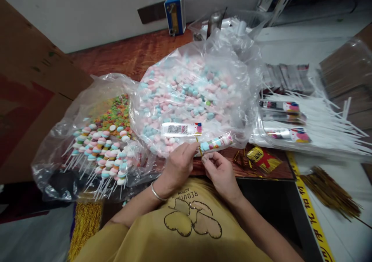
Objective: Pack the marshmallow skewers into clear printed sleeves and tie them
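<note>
A clear-wrapped marshmallow stick [216, 143] lies slanting up to the right, over the front of the big candy bag. A gold twist tie [200, 150] crosses its near end. My left hand [179, 164] is closed at that end, fingers pinched around the wrapper's neck beside the tie; the stick itself is hidden. With thumb and forefinger, my right hand [220, 173] pinches the tie's lower end. A flat printed wrapper [181, 129] rests on the bag just beyond my left hand.
Pink and blue marshmallows fill a large clear bag [188, 87]. Threaded candy sticks [106, 153] lie left, by colourful ring candies [116, 111]. White sticks [328, 118] and printed wrappers [280, 107] are at right, gold ties [331, 190] near the yellow tape. A cardboard box [35, 91] stands left.
</note>
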Motion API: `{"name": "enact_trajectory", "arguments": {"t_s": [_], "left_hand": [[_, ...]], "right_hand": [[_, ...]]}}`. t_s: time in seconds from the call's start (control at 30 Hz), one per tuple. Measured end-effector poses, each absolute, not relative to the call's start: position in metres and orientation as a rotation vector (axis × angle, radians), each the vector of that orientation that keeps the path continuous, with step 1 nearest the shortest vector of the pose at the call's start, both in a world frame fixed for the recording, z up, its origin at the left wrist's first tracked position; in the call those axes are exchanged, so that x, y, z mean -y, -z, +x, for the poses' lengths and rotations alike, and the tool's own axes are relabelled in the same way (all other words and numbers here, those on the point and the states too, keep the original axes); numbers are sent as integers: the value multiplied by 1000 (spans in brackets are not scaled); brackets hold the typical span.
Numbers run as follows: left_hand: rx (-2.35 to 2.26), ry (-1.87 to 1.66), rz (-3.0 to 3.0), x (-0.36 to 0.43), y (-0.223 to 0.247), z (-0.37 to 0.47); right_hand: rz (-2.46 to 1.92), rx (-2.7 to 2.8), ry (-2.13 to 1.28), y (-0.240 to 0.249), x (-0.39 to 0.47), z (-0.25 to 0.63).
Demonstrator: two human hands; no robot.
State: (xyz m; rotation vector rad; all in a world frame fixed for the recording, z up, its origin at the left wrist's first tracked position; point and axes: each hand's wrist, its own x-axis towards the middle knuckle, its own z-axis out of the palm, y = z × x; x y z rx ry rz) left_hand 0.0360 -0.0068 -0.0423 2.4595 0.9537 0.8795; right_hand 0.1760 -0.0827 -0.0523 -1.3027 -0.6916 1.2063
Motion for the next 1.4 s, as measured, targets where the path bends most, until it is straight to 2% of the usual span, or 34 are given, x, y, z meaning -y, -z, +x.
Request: {"name": "enact_trajectory", "arguments": {"t_s": [0.13,0.37,0.5,0.6,0.77,0.87,0.97,1.1,1.2,1.4], "left_hand": [[-989,-883,2186,8,36,39],[-920,-687,959,5,29,57],[-903,-747,782,0,30,60],[-897,-774,765,-1,32,61],[-909,-846,785,3,36,64],[-925,-879,895,5,36,63],[-979,-902,1230,5,36,56],[-958,-896,1957,3,42,43],[-954,-864,2222,2,47,41],[-975,-1067,2000,3,46,51]], "right_hand": [[-1352,720,-1142,57,81,176],[-1534,1044,-746,59,67,186],[-1451,1149,-692,48,67,189],[-1425,1126,-784,42,68,185],[-1464,1032,-742,45,65,177],[-1396,899,-892,46,61,177],[-1362,868,-979,46,59,181],[-1462,978,-844,44,61,187],[-1511,1068,-755,44,63,187],[-1347,934,-990,46,60,183]]}}
